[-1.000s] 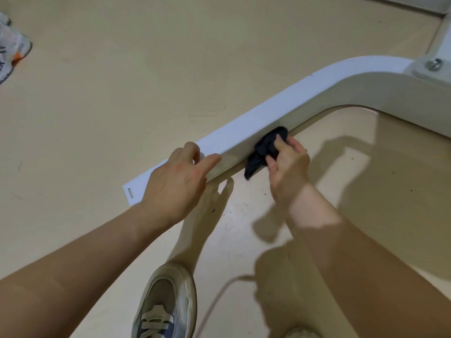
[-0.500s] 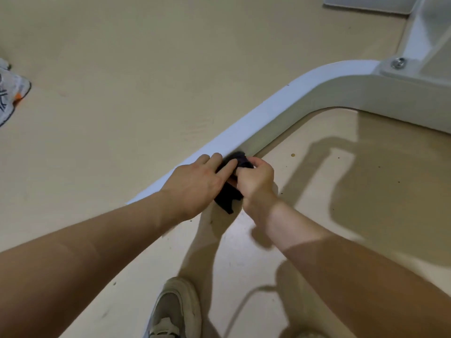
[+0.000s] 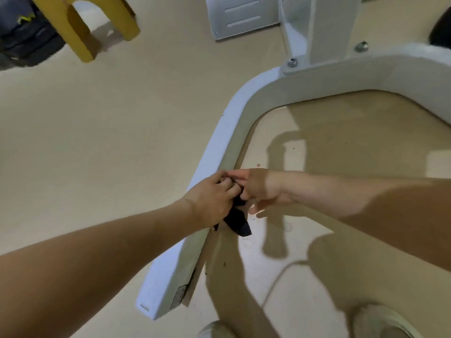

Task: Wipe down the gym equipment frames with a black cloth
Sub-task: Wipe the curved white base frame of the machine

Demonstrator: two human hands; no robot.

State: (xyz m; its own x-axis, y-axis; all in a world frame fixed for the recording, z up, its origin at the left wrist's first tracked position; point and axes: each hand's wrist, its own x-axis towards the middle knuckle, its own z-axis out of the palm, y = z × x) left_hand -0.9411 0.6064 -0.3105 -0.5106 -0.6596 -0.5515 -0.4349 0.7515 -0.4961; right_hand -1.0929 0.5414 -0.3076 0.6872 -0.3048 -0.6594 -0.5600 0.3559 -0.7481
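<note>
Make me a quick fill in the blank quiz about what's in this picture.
The left hand and right hand meet over a ___ cloth.
The cloth hangs beside the ___ frame bar.
The stand at top left is ___.
Missing words: black, white, yellow.

There are 2 hands (image 3: pixel 210 198) (image 3: pixel 262 189), 1 black cloth (image 3: pixel 238 222), 1 white frame (image 3: pixel 219 142), 2 bolts (image 3: pixel 292 62) (image 3: pixel 362 47), 2 shoes (image 3: pixel 217 330) (image 3: pixel 380 320).

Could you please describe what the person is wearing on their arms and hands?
Nothing: the left arm and right arm are bare, without sleeves, and the left hand and right hand wear no gloves. No watch or band shows at either wrist.
</note>
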